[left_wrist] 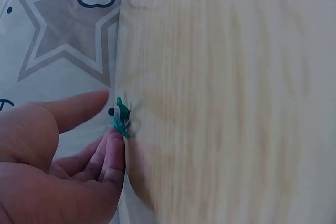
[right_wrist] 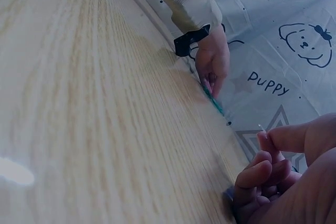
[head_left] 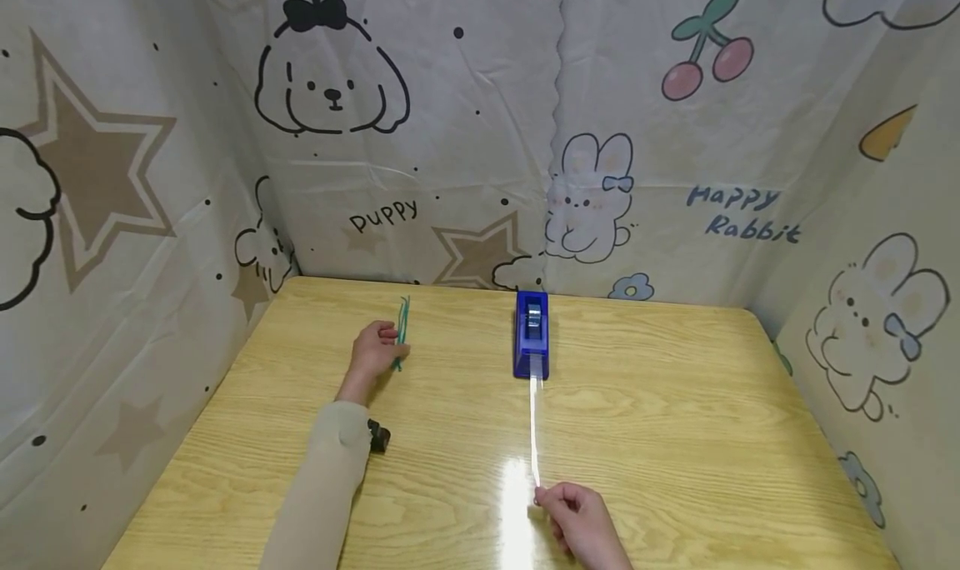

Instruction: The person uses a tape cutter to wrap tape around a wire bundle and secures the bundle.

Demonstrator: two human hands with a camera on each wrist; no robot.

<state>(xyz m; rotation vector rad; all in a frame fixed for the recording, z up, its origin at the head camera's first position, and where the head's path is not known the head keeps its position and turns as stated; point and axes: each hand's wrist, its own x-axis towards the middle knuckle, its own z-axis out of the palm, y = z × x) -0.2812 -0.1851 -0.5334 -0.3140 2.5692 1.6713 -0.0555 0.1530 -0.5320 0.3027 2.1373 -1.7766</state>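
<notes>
A blue tape dispenser stands at the far middle of the table. A strip of clear tape runs from it toward the near edge. My right hand pinches the strip's free end between thumb and index finger, other fingers curled. The tip also shows in the right wrist view. At the far left, my left hand is beside slender green pieces with bent tips, lying on the table. In the left wrist view, its thumb and fingers stand apart on either side of the green pieces; their exact kind is unclear.
The wooden table is bounded by a printed cloth at the back and both sides. A black wrist device sits at the left sleeve's cuff. Light glares on the near middle of the tabletop.
</notes>
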